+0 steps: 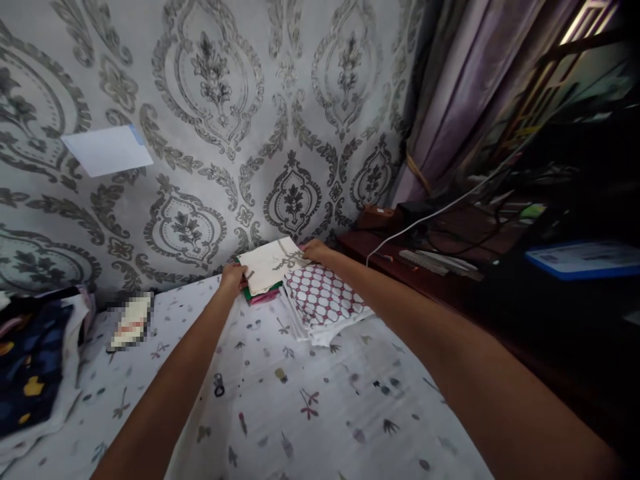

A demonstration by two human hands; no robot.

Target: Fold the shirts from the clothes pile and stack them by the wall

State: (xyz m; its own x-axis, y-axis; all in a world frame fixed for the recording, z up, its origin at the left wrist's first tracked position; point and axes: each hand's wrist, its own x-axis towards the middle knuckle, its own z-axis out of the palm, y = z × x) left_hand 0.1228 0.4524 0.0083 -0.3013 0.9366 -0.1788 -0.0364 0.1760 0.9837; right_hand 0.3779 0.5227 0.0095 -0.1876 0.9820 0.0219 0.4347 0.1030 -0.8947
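Note:
A folded cream cloth [270, 263] with a faint printed pattern lies on top of a small pile close to the wall. Green cloth [274, 291] and pink cloth [265, 298] show beneath its front edge. My left hand [234, 276] is closed at the cream cloth's left edge. At its far right corner my right hand [315, 251] grips the same cloth, fingertips partly hidden. Just under my right forearm sits a second pile, topped by a white folded cloth with a red lattice pattern [320, 293], with plain white cloth below it.
The piles rest on a bed with a printed white sheet [280, 413]. Dark folded clothes [35, 367] lie at the left, near a blurred-out item [131, 323]. A patterned wall stands behind. On the right, a dark red table [425, 267] carries a white cable [450, 207] and clutter.

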